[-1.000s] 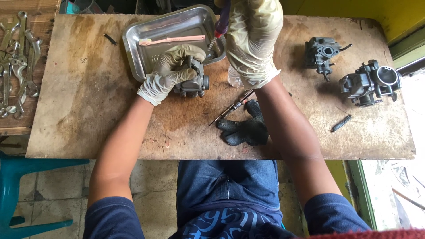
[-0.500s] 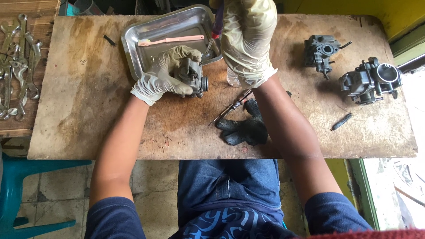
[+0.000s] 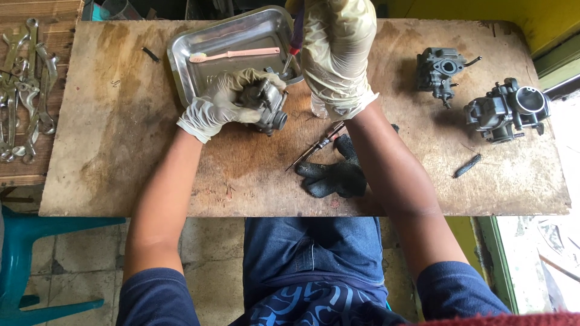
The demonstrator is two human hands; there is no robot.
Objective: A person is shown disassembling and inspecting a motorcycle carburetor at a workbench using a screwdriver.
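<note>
Nearest to me on the worktop (image 3: 121, 157) lies a black glove (image 3: 335, 175), with a thin metal tool (image 3: 314, 147) just beyond it. I take the metal tray (image 3: 181, 54) as my landmark. At the tray's near edge my left hand (image 3: 220, 105) is wrapped tight round a small engine part (image 3: 269, 105), a carburettor by the look of it, tilted on the wood. Just right of the tray my right hand (image 3: 335, 54) is closed round a screwdriver (image 3: 296, 42) with a dark handle, held upright, its tip coming down towards the part; my glove hides most of the handle, so I can't tell whether the tip has seated.

I judge I'm working a screw on the part. The next move calls for a steady left grip and the blade square in the slot before turning.

In the tray lies a pink toothbrush (image 3: 235, 54). Well right of the tray sit two more engine parts (image 3: 507, 108); left of it, spanners (image 3: 24, 90).
</note>
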